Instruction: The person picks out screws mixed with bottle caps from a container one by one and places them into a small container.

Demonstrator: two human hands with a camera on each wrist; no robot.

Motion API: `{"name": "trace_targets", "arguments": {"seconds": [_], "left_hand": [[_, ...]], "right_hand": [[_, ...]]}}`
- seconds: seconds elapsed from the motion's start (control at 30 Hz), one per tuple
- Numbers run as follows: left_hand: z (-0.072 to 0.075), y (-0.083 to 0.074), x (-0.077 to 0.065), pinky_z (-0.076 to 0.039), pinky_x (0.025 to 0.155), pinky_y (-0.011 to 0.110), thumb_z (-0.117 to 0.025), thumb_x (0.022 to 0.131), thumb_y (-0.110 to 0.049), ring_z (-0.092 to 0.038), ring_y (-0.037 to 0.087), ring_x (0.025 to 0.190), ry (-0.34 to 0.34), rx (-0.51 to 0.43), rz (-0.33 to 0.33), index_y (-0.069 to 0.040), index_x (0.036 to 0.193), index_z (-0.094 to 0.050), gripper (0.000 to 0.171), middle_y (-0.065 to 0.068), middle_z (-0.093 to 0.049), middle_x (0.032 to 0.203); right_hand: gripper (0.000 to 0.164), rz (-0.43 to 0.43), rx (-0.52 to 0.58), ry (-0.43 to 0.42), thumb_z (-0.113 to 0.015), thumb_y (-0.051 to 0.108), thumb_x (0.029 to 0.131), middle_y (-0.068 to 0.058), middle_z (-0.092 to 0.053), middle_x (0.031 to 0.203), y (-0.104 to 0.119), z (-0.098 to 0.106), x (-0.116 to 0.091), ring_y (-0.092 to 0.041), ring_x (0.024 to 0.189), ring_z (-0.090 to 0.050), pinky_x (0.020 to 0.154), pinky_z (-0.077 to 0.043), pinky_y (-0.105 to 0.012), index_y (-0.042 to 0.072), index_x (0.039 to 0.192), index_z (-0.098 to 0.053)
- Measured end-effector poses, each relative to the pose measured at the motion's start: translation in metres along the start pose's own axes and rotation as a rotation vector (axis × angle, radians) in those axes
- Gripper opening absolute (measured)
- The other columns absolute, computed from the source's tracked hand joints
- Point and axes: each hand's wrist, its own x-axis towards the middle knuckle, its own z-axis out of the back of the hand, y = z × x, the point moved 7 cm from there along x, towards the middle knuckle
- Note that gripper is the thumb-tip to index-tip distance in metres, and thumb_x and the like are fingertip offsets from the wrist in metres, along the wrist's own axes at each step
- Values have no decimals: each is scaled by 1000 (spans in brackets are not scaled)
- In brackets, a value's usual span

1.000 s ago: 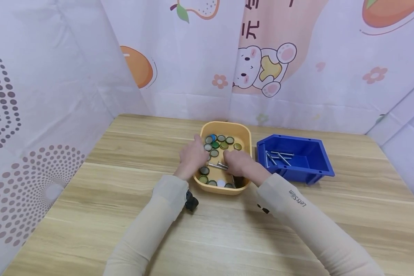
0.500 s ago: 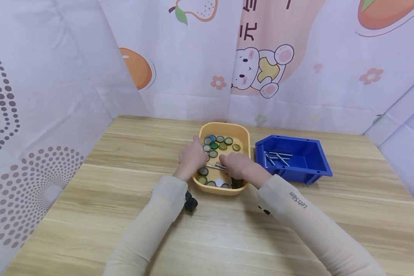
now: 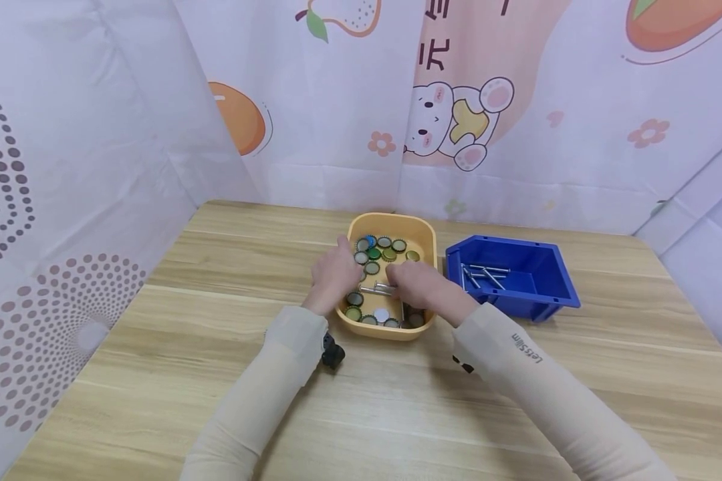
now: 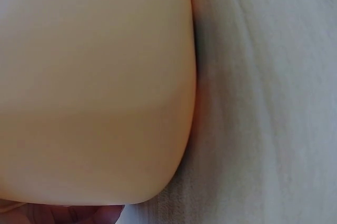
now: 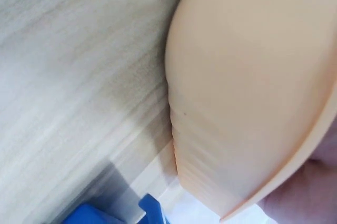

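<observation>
Silvery bolts (image 3: 373, 290), slim and smooth, lie inside the rounded, yellow plastic tray (image 3: 391, 333). My left hand (image 3: 335, 274) grips the tray's left wall; my right hand (image 3: 420, 284) dips inside at the bolts' right ends, though I can't tell whether its fingertips pinch one. Crimp-edged bottle caps (image 3: 372, 268) share the tray. To its right, on the wood-grained counter (image 3: 397, 414), stands an angular blue bin (image 3: 517, 307).

Bright, even light fills the head view, leaving a pale sheen on the table (image 3: 385, 414) and soft shadows beneath the sleeves (image 3: 541, 401). The left wrist view is dimmer and soft, its close-up tub (image 4: 95, 66) shaded toward the bottom; the right is paler, hazy, with a grey shadow beside the blue bin (image 5: 87, 215).
</observation>
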Motion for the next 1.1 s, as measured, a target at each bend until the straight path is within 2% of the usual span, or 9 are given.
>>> {"name": "trace_targets", "arguments": {"seconds": [0.17, 0.33, 0.57, 0.8, 0.93, 1.1], "left_hand": [[0, 0, 1, -42, 53, 33, -60, 90, -21, -59, 25, 68, 2, 2, 13, -8, 124, -42, 41, 9, -60, 82], [-1, 1, 1, -42, 53, 34, -60, 90, -22, -60, 26, 70, -4, 11, 13, -8, 122, -42, 38, 10, -61, 83], [-1, 1, 1, -42, 51, 34, -59, 90, -20, -58, 25, 67, -2, 1, 13, -9, 120, -42, 36, 9, -60, 80], [-2, 2, 2, -42, 51, 34, -61, 90, -21, -59, 25, 66, -6, -4, 9, -9, 120, -41, 38, 9, -60, 80], [-2, 1, 2, -42, 51, 33, -61, 90, -22, -59, 25, 66, -2, 5, 7, -7, 125, -41, 43, 9, -60, 80], [-1, 0, 2, -42, 51, 32, -61, 91, -21, -59, 25, 65, -6, 7, 4, -6, 128, -41, 45, 9, -60, 78]], "right_hand": [[7, 10, 57, 10, -66, 17, 93, -4, -63, 85, 0, 3, -1, -19, 75, -56, 62, -43, -27, 12, 96, -62], [7, 49, 84, -30, -64, 20, 95, -3, -63, 83, 2, 6, -2, -18, 74, -56, 61, -42, -27, 13, 96, -61], [12, 66, 185, -68, -61, 22, 98, -4, -65, 82, -2, 13, -6, -18, 71, -57, 61, -45, -27, 12, 104, -60], [13, 185, 330, -176, -60, 16, 98, -9, -68, 79, -6, 31, -14, -15, 65, -60, 62, -48, -28, 5, 104, -59], [13, 174, 426, -158, -59, 15, 98, -15, -72, 81, -15, 39, -19, -17, 65, -64, 60, -52, -29, 4, 105, -57], [14, 125, 447, -142, -57, 17, 99, -16, -72, 87, -27, 47, -25, -19, 71, -67, 63, -53, -30, 7, 108, -55]]}}
